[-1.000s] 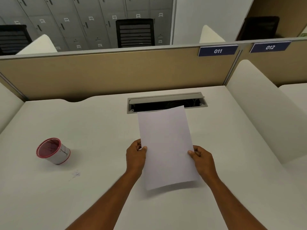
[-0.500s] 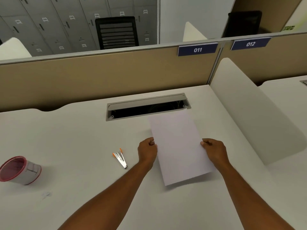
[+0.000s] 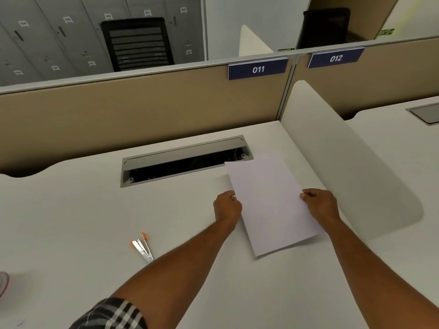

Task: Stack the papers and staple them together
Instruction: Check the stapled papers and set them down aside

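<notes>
White paper sheets (image 3: 270, 205), held as one flat rectangular stack, now sit further right over the pale desk (image 3: 71, 222) than a second ago, close to the curved side divider (image 3: 344, 162). The left hand (image 3: 226, 206) pinches the stack's left edge and the right hand (image 3: 320, 204) pinches the right edge, both closed on it. How many sheets there are I cannot tell. A small silver stapler with orange tips (image 3: 142, 246) has come into view by the left forearm, so stapling looks like the next step.
</notes>
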The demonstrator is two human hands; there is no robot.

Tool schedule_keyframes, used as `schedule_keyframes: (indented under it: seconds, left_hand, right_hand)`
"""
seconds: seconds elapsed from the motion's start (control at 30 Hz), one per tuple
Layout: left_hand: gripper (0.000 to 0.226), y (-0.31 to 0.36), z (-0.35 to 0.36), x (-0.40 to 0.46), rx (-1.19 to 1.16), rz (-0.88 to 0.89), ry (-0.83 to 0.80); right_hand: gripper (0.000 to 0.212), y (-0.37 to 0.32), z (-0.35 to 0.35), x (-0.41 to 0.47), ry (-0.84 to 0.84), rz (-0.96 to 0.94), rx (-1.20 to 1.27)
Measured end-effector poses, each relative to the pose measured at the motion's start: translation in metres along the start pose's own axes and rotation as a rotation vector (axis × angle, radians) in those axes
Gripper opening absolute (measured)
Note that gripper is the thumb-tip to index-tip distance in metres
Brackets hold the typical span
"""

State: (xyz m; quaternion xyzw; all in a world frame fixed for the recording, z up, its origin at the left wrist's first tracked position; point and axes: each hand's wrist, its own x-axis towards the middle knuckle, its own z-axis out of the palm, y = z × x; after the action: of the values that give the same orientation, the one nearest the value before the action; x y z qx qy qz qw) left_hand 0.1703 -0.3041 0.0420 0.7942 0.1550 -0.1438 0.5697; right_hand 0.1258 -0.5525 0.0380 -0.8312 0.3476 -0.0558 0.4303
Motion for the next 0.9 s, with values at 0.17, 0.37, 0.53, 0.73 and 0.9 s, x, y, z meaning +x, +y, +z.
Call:
schedule_keyframes:
  seconds: [0.17,0.37,0.53,0.73,0.9]
  left_hand:
    - [0.041,0.000,0.019,0.010,0.028,0.005,-0.010]
    - [0.041,0.002,0.032,0.020,0.008,-0.034,-0.083]
    - [0.033,0.002,0.034,0.014,0.053,-0.028,-0.165]
    - [0.024,0.005,0.035,0.006,0.070,0.009,-0.225]
    - [0.007,0.002,0.037,0.006,0.059,0.023,-0.273]
  right_hand:
    - [0.018,0.008,-0.004,0.017,0.022,0.006,-0.057]
    - [0.019,0.017,-0.008,0.028,0.034,0.028,-0.144]
    - [0.024,0.018,-0.010,0.037,0.062,0.038,-0.202]
    - [0.031,0.016,-0.004,0.035,0.092,0.015,-0.343]
    - [0.022,0.016,-0.003,0.030,0.095,-0.004,-0.396]
